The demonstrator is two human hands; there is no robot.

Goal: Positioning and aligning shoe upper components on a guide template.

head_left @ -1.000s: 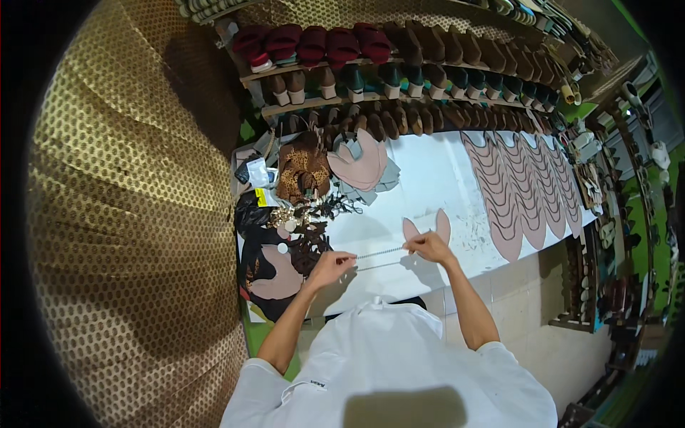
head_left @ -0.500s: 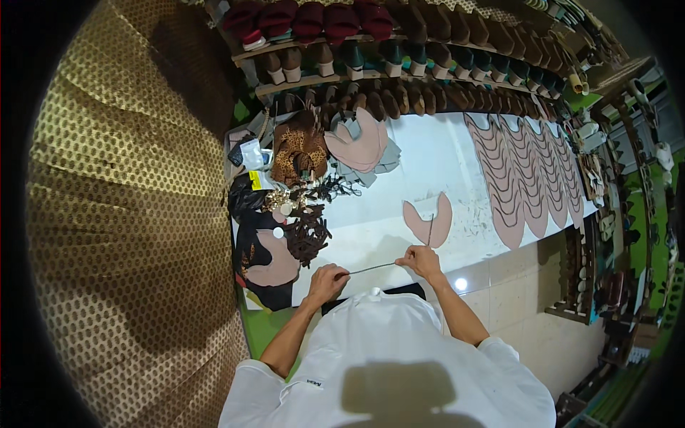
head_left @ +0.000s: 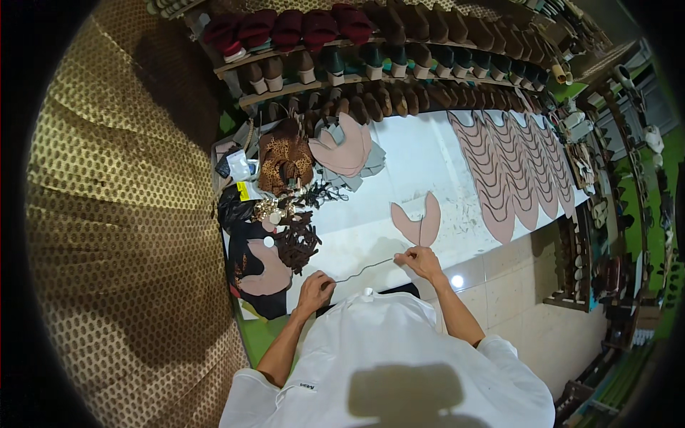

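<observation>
A thin dark cord (head_left: 360, 272) runs between my two hands above the near edge of the white table, slightly wavy. My left hand (head_left: 315, 291) pinches it at the left, fingertips closed. With thumb and fingers pressed together, my right hand (head_left: 422, 263) grips it farther right. Beyond the right hand, the cord's free end lies up over a pink U-shaped piece (head_left: 432, 220), which rests flat on the table with its two arms pointing away from me. What the fingertips cover cannot be seen.
Rows of overlapping pink curved pieces (head_left: 499, 223) lie at the table's right. On the left are dark brown strips (head_left: 297, 246), leopard-print pieces (head_left: 285, 162) and a stack of pink and grey pieces (head_left: 342, 153). Shoe racks (head_left: 292, 82) line the back; a patterned gold curtain (head_left: 135, 214) hangs left.
My left hand has moved a little left, away from the right hand, and the cord span between them is longer and wavier. The whole view has shifted slightly.
</observation>
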